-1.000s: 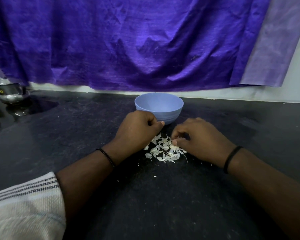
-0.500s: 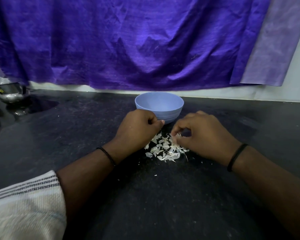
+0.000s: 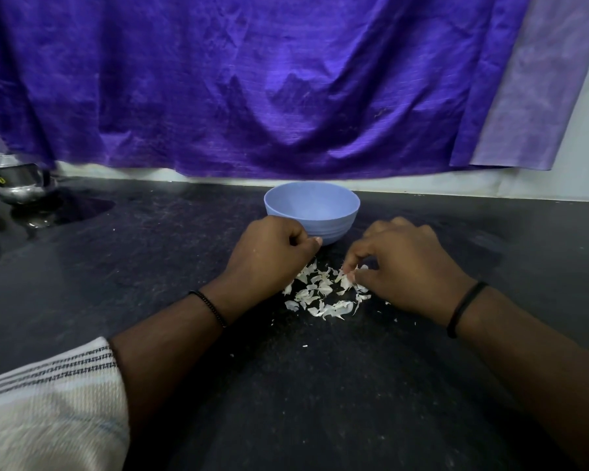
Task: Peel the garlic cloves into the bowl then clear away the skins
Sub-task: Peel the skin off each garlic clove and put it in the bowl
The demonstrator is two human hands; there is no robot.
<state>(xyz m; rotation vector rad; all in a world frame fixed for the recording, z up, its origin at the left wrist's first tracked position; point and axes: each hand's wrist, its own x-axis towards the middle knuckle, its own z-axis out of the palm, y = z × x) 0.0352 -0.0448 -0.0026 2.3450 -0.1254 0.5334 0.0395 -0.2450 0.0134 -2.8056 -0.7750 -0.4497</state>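
A light blue bowl (image 3: 312, 212) stands on the dark counter, just beyond both hands; its inside is not visible from here. A small heap of white garlic skins (image 3: 323, 295) lies on the counter between the hands. My left hand (image 3: 269, 249) is closed in a fist at the left edge of the heap, close to the bowl's front; what it holds, if anything, is hidden. My right hand (image 3: 402, 263) rests at the right of the heap, thumb and forefinger pinching pieces of skin. No whole clove shows.
A purple cloth (image 3: 252, 83) hangs over the wall behind the counter. A steel pot (image 3: 16, 180) sits at the far left on a wet patch. Tiny skin flecks (image 3: 305, 345) are scattered nearer to me. A striped sleeve (image 3: 48, 402) fills the lower left.
My right hand has shifted slightly away from me and its fingers have spread, then pinched at the skins. The left fist has stayed in place.
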